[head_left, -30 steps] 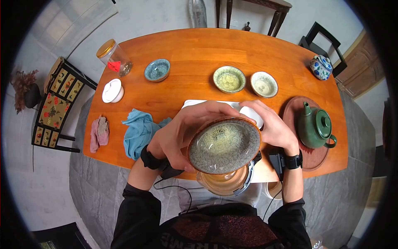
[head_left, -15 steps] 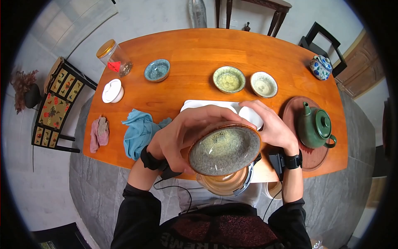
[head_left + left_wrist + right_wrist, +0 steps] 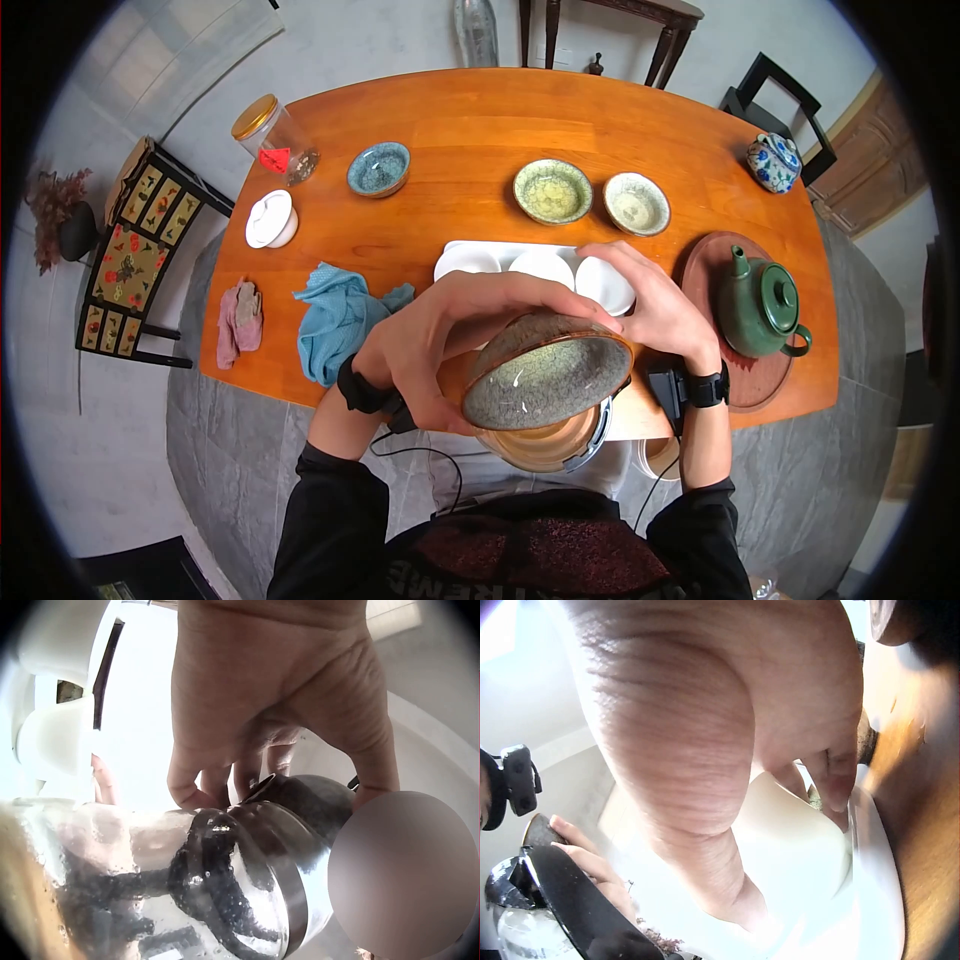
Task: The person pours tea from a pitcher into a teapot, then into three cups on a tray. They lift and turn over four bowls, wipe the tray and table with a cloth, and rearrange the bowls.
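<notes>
A grey-green crackle-glazed bowl (image 3: 550,385) with a brown rim is steeply tilted in my left hand (image 3: 410,345), thumb on the near side and fingers along the far side. Beneath it in the head view is a clear glass pot (image 3: 530,455), partly covered by the bowl; its wet wall (image 3: 247,877) fills the lower left wrist view. My right hand (image 3: 668,312) grips a white cup (image 3: 605,287) at the right end of a white tray (image 3: 500,245), thumb and fingers on opposite sides. Two more white cups, one in the middle (image 3: 543,264), stand beside it.
A crumpled blue cloth (image 3: 345,320) lies left of the tray. On the right, a green teapot (image 3: 765,310) stands on a round brown tray (image 3: 715,255). Farther back are a green bowl (image 3: 553,190), a pale bowl (image 3: 637,204) and a blue bowl (image 3: 379,169).
My left hand has tipped the bowl further, so its outer wall now shows, and has drawn slightly nearer the body. More of the white cups is visible. The right hand stays put.
</notes>
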Available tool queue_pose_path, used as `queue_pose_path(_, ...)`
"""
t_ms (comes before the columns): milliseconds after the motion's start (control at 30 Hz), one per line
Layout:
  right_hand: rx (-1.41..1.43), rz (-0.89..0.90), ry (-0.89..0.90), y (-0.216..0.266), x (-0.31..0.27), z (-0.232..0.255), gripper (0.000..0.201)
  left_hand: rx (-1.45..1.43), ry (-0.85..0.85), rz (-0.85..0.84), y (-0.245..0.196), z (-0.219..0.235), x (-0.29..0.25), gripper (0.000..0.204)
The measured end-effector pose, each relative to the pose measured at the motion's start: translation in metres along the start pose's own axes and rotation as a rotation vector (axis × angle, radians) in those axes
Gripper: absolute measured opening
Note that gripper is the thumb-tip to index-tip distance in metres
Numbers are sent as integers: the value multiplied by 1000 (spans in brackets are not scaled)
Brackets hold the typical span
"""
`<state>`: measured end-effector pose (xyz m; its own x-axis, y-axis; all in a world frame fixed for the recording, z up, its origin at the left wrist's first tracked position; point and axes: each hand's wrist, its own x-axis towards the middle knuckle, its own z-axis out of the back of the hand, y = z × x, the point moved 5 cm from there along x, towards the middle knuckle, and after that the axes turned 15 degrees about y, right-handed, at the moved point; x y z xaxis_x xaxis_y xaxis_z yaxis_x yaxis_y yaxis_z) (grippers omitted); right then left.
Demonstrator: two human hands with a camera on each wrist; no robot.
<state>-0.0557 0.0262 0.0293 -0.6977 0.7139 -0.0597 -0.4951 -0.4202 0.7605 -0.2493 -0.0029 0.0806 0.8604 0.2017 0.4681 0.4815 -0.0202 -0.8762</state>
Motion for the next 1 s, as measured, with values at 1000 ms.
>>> queue_pose_path(1000, 7, -12, 12, 1, 0, 0, 63, 24, 157, -33, -4, -4, 4, 94)
